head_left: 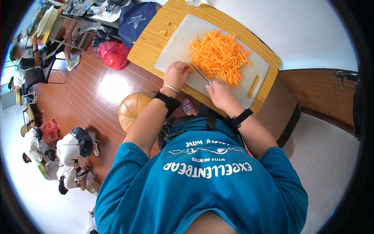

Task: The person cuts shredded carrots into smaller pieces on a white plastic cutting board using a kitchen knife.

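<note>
A white cutting board (173,52) lies on the wooden table, with a large heap of shredded carrot (220,56) spread over its middle and right part. My right hand (223,96) grips a knife (201,75) by its handle; the blade points up and left, along the near edge of the heap. Close to the blade tip, my left hand (177,74) is closed with its fingers curled down at the board's near edge. A bit of orange shows at its fingertips, seemingly a small piece of carrot, mostly hidden by the fingers.
Carrot scraps (163,32) lie on the wooden table (146,46) beyond the board's left end. A round stool (134,110) stands below left. Red plastic bag (112,54) and blue bag (134,21) sit beside the table. Several people are at the far left.
</note>
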Motion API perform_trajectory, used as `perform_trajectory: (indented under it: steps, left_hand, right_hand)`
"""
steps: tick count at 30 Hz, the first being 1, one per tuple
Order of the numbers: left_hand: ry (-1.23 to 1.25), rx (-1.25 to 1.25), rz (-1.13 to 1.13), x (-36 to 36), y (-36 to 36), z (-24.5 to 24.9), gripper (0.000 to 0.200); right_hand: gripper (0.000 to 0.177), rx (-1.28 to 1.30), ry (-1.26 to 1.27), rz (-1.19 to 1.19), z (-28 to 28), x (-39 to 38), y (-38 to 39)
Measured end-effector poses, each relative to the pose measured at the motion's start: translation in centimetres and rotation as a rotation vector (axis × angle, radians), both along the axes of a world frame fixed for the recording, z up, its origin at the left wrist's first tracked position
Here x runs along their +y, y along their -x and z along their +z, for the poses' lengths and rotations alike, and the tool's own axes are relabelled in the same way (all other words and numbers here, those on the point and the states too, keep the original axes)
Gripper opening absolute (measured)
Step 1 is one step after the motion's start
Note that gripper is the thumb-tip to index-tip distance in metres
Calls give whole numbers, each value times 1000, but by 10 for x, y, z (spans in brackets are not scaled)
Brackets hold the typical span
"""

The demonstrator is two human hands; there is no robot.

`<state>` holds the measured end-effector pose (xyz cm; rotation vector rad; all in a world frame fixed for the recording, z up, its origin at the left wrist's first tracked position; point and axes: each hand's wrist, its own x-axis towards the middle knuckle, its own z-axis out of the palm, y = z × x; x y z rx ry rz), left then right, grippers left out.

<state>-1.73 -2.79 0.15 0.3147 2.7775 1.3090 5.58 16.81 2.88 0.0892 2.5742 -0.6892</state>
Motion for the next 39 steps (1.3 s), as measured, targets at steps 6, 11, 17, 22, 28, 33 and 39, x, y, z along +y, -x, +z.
perform_trajectory:
  steps: [6, 11, 17, 22, 28, 33, 39]
  left_hand:
    - [10, 79, -36, 1, 1, -7, 11]
    - [24, 111, -14, 2, 1, -9, 10]
    - [14, 78, -6, 4, 2, -14, 11]
    - [4, 55, 23, 3, 0, -12, 13]
    - [-1, 14, 50, 1, 0, -16, 15]
    - [-53, 34, 63, 2, 0, -18, 14]
    - [-18, 25, 84, 6, -1, -14, 12]
  right_hand:
    - [36, -59, -18, -7, 1, -4, 1]
    - [36, -96, -36, -10, 7, -11, 2]
    - [35, -44, 63, -13, 7, -9, -1]
    - [35, -71, 29, 10, 5, 17, -35]
    - [35, -68, 78, -77, 24, 4, -20]
    - [36, -56, 45, -61, 17, -10, -5]
    - [36, -21, 59, -69, 4, -12, -5]
